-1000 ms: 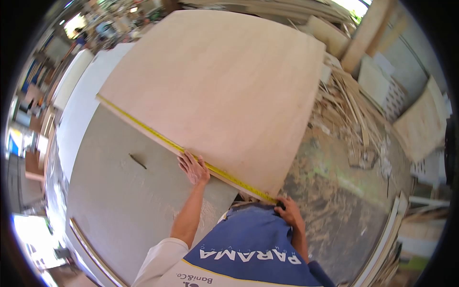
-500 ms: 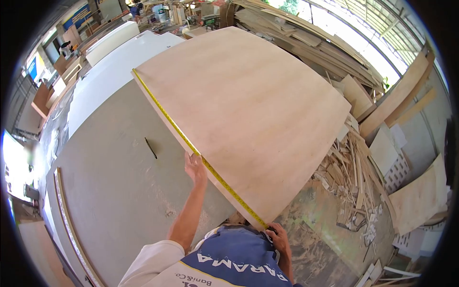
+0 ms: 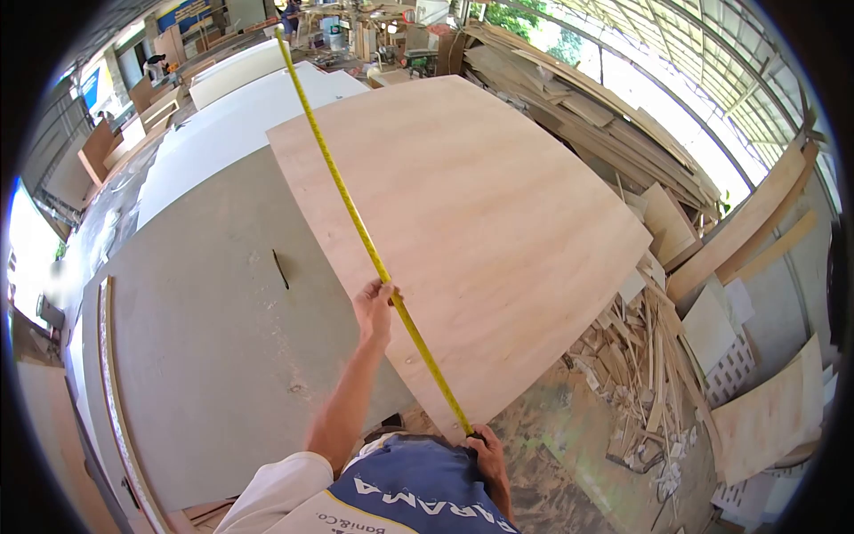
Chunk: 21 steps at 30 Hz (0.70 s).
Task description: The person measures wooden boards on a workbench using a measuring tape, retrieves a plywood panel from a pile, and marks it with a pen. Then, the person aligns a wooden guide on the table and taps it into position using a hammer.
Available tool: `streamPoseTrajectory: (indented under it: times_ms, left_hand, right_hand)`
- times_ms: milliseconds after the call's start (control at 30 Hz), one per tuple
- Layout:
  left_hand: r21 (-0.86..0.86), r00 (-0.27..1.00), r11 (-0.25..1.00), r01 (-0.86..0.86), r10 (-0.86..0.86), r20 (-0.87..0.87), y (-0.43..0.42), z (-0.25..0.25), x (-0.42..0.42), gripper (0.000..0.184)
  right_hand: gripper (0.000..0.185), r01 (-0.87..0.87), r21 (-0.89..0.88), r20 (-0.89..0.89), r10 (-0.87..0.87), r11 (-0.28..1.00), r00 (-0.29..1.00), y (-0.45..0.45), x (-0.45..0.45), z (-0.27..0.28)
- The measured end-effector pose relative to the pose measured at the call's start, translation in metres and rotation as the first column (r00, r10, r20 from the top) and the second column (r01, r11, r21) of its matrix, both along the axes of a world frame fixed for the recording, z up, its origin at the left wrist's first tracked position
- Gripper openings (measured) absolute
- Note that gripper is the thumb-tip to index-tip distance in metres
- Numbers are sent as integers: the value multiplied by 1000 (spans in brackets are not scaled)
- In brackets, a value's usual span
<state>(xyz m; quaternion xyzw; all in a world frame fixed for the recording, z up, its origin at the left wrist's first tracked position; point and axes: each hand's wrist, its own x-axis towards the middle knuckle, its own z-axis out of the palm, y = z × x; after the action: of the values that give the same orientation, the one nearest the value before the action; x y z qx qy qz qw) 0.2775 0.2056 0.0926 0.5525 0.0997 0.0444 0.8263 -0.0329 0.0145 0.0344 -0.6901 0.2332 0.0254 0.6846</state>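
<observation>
A yellow tape measure point(image 3: 342, 189) is extended in a long strip, its far end raised past the far corner of a pale plywood sheet point(image 3: 480, 205). Midway along it, my left hand point(image 3: 375, 307) has its fingers closed on the strip above the sheet's left edge. My right hand point(image 3: 487, 445) is wrapped round the dark tape case at the sheet's near corner, close to my body. The plywood lies over a grey board point(image 3: 205, 303), on which a thin dark pencil-like stick point(image 3: 281, 269) rests.
White sheets point(image 3: 222, 147) lie beyond the grey board. A metal-edged strip point(image 3: 114, 392) runs along the left. Wood offcuts point(image 3: 640, 374) are heaped on the floor at right, with stacked boards point(image 3: 587, 116) behind. A person point(image 3: 290, 18) is in the far background.
The tape has lifted off the plywood's left edge, and its far end now points up beyond the corner. My left hand has closed round the strip. The camera view has turned and tilted up.
</observation>
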Motion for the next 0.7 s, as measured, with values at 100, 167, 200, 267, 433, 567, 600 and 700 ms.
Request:
streamPoseTrajectory:
  times_ms: [100, 167, 200, 267, 433, 567, 600, 700]
  left_hand:
    - [-13, 999, 999, 45, -45, -11, -26, -4, -35, 18]
    - [-13, 997, 997, 80, -80, -22, -42, -4, -61, 19]
    - [-15, 994, 994, 105, -105, -35, -51, -2, -75, 19]
    - [-43, 988, 988, 147, -149, -50, -68, -5, -101, 19]
    - [-37, 982, 987, 158, -161, -101, -105, -29, -156, 18]
    - [17, 965, 981, 191, -185, -188, -119, -34, -201, 16]
    - [45, 960, 974, 220, -208, -187, -121, -35, -214, 15]
    - [165, 963, 966, 199, -162, -216, -116, -49, -260, 15]
  right_hand:
    - [23, -44, 49, -12, 45, 998, 999, -17, -3, -6]
    - [24, -67, 57, 13, 66, 996, 998, -28, -6, -6]
    - [24, -70, 78, -4, 71, 994, 997, -35, -8, -5]
    - [23, -79, 101, -25, 82, 992, 996, -48, -12, 5]
    - [23, -139, 231, -38, 152, 963, 988, -75, -19, 7]
    - [23, -193, 229, -89, 218, 954, 972, -86, -20, 5]
    - [23, -203, 263, -124, 242, 943, 962, -88, -20, 4]
    - [23, -272, 363, -159, 347, 891, 924, -83, -21, -2]
